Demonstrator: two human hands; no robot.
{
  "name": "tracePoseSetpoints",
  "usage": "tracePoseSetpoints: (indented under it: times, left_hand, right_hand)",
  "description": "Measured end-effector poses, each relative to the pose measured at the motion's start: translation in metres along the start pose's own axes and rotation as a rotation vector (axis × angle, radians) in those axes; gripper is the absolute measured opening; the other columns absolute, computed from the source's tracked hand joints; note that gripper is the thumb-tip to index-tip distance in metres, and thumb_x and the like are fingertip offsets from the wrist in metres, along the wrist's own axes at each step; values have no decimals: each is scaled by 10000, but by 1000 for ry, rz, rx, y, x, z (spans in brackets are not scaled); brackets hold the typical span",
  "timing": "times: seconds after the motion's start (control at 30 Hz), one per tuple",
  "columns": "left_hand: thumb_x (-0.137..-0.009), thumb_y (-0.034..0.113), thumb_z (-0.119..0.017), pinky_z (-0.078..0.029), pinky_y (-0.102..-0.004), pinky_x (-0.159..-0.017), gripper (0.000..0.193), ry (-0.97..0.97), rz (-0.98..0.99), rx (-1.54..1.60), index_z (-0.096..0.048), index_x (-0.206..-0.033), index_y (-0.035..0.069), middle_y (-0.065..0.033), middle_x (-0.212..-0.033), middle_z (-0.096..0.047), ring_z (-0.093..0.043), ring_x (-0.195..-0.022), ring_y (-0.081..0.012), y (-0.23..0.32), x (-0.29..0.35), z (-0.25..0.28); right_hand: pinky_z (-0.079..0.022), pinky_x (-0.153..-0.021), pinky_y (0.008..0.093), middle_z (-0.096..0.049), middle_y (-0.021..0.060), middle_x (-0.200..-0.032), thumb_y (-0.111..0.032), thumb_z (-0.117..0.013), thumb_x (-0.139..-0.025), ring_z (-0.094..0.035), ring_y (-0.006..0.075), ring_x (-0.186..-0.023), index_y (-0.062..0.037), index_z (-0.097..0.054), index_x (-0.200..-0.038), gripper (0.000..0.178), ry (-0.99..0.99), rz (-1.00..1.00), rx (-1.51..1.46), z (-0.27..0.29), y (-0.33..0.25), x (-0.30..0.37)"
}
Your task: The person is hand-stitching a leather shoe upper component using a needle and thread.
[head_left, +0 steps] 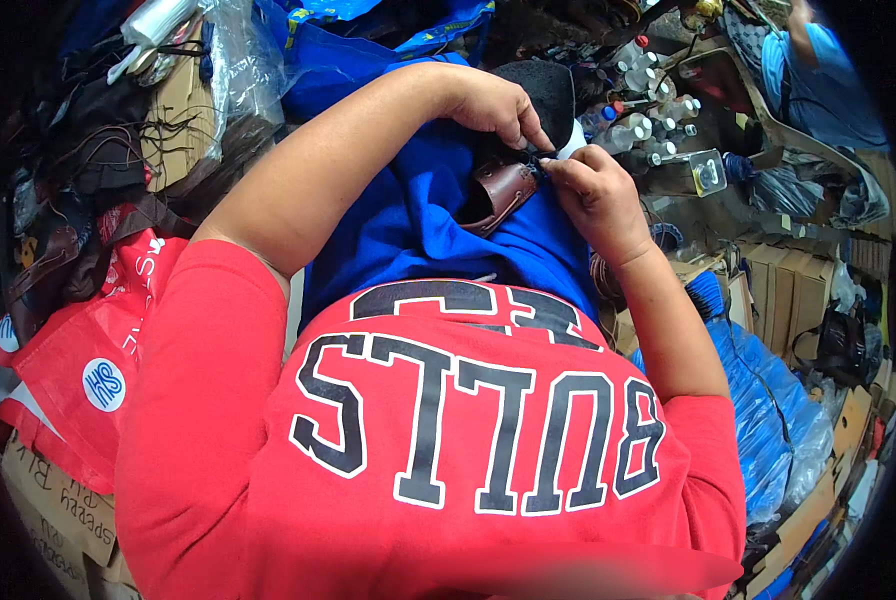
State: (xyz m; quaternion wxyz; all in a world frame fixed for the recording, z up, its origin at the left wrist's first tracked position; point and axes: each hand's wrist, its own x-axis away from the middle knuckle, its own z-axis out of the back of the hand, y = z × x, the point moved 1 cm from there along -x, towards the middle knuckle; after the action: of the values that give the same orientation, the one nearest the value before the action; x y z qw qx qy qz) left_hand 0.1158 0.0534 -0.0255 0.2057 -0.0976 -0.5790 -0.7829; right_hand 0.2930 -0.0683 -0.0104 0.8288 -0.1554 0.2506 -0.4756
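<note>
A brown leather shoe (505,192) with eyelets along its edge rests on the blue cloth over my lap. My left hand (496,106) reaches over its far side, index finger stretched toward the pinch point and the other fingers curled in. Opposite it, my right hand (600,200) is closed in a pinch at the shoe's edge. The fingertips of both hands nearly meet there; what lies between them is too small to make out. A rounded black piece (540,92), like a sole, lies just beyond my fingers, with something white beside it.
Several plastic and glass bottles (636,130) stand at the far right. Blue plastic wrapping (753,400) and cardboard boxes (783,290) are on the right. At left lie a red bag (83,375) and cardboard with dark laces (180,125). Another person's blue clothing (828,85) shows at upper right.
</note>
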Motion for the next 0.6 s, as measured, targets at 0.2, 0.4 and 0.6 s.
tracePoseSetpoints:
  times: [0.2,0.4,0.6]
  left_hand:
    - [-770,109,-602,-407,-286,-919,464,-9,24,-98,-599,-1231,162,-62,-1102,-660,-576,-988,-166,3,0,1]
    - [-662,105,-700,-461,-359,-828,336,240,-127,-532,-670,-994,60,-138,-928,-623,-602,-919,-287,2,-7,4]
    - [-604,91,-744,-472,-381,-775,322,462,-215,-498,-650,-910,53,-131,-924,-595,-590,-895,-309,5,-8,-2]
  right_hand:
    - [-483,-705,398,-587,124,-848,-62,-587,-753,-603,316,-796,-105,-667,-906,177,-223,-24,288,13,-21,-21]
    - [-499,-746,412,-610,160,-907,-61,-528,-772,-621,335,-836,-51,-661,-816,141,-427,-10,483,10,-29,-41]
    - [-496,-690,395,-612,164,-828,-105,-590,-791,-621,326,-798,-26,-649,-815,101,-219,-199,166,-9,-3,-34]
